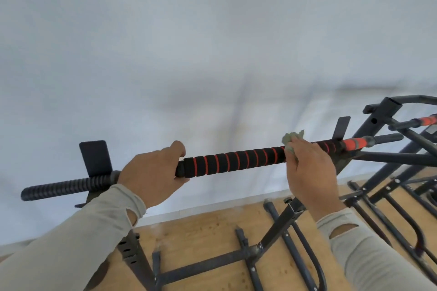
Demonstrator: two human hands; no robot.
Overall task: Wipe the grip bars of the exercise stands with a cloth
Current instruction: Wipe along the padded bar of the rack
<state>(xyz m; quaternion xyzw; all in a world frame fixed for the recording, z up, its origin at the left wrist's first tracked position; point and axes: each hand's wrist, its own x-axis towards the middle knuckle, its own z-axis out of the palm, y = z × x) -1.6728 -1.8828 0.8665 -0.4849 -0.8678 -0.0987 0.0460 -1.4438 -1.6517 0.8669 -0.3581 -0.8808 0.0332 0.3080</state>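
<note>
At the bar's (234, 160) right end, you're mid-wipe.
Left hand (151, 173) grips the bar; right hand (309, 168) pinches the cloth (291, 139) — next, slide it leftward.

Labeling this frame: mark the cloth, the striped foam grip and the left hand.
cloth (291, 140), head view, bunched part above the fingers
striped foam grip (233, 161), head view, middle of its length
left hand (151, 172), head view, back of the hand
</note>
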